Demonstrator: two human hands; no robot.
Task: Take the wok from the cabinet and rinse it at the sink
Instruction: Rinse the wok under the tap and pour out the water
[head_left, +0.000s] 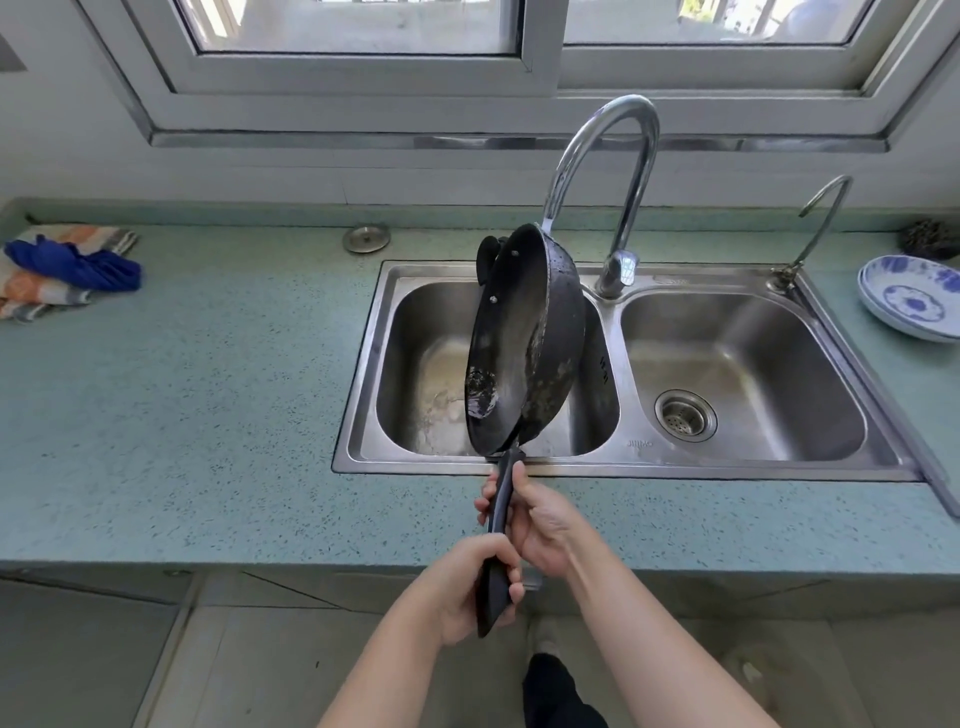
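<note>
A black wok (519, 338) is tipped up on its side over the left basin of a steel double sink (631, 467), its inside facing left with a little water pooled at the low edge. Its long black handle points toward me. My left hand (470, 587) grips the handle's near end. My right hand (537, 525) grips the handle higher up, closer to the wok. A tall chrome tap (618, 187) arches behind the wok; no water stream is visible.
Stacked blue-and-white bowls (909, 299) sit on the teal countertop (208, 415) at the right. A blue cloth on striped towels (62, 267) lies far left. A sink plug (366, 239) rests behind the sink, and a small second tap (818, 228) stands by the right basin.
</note>
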